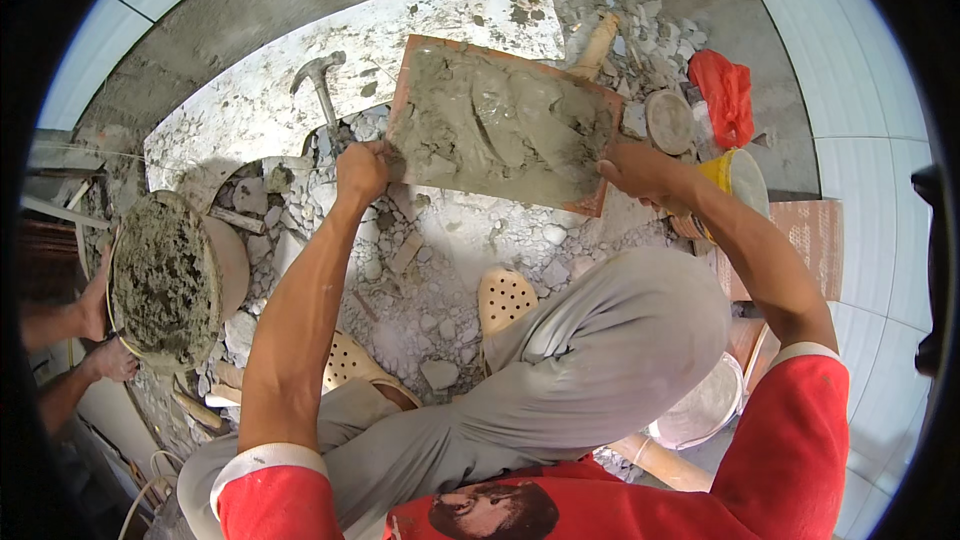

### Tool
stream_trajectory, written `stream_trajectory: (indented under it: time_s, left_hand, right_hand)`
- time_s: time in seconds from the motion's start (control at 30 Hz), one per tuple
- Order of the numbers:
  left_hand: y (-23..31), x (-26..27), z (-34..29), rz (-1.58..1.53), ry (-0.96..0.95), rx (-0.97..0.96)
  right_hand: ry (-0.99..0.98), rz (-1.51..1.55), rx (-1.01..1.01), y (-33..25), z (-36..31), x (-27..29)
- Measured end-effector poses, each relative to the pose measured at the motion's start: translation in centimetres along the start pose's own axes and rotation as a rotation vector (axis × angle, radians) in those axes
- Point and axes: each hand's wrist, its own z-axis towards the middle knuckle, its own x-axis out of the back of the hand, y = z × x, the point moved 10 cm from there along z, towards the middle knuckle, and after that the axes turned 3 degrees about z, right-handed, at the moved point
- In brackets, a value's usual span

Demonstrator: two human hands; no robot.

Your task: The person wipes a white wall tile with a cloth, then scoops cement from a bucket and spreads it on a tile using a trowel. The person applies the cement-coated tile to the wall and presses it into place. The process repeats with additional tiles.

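Both my hands hold a reddish-brown tile (598, 202) between them, over the rubble in front of my knees. Wet grey mortar (490, 120) lies thick and uneven on its upper face. My left hand (362, 172) is closed on the tile's left edge, near the lower corner. At the opposite edge my right hand (645, 176) grips with the thumb on top; its other fingers are partly hidden. A hammer (322, 90) lies just beyond my left hand, its head on a white mortar-spotted board (240, 105).
At the left, another person's hands (108, 360) are at a bucket (232, 260) full of mortar. Broken rubble (430, 325) covers the floor around my clogs (505, 300). A red plastic bag (722, 100) and a yellow-and-white bucket (745, 180) are at the right, near the tiled wall (860, 160).
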Motion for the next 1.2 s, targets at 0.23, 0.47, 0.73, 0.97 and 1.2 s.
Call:
stream_trajectory:
  time_s: [0.23, 0.47, 0.73, 0.97, 1.2]
  left_hand:
    - [-0.1, 0.2, -0.2, 0.004, 0.010, -0.010]
    - [-0.4, -0.1, 0.0, -0.031, 0.010, -0.012]
    - [-1.6, 0.0, -0.4, -0.095, 0.089, 0.036]
    - [-1.9, -0.4, -0.3, -0.120, 0.022, 0.144]
    - [-1.5, 0.0, -0.5, -0.128, 0.034, 0.145]
  right_hand:
    - [0.257, -0.399, 0.128, -2.3, -3.1, 2.0]
    - [0.268, -0.093, 0.081, -4.9, -6.1, 4.2]
    - [-0.286, 1.239, -0.336, -10.2, -3.8, -11.0]
    - [-0.207, 1.042, -0.196, -12.0, -0.3, -11.1]
    - [0.048, 0.107, 0.211, -14.2, 2.3, -6.7]
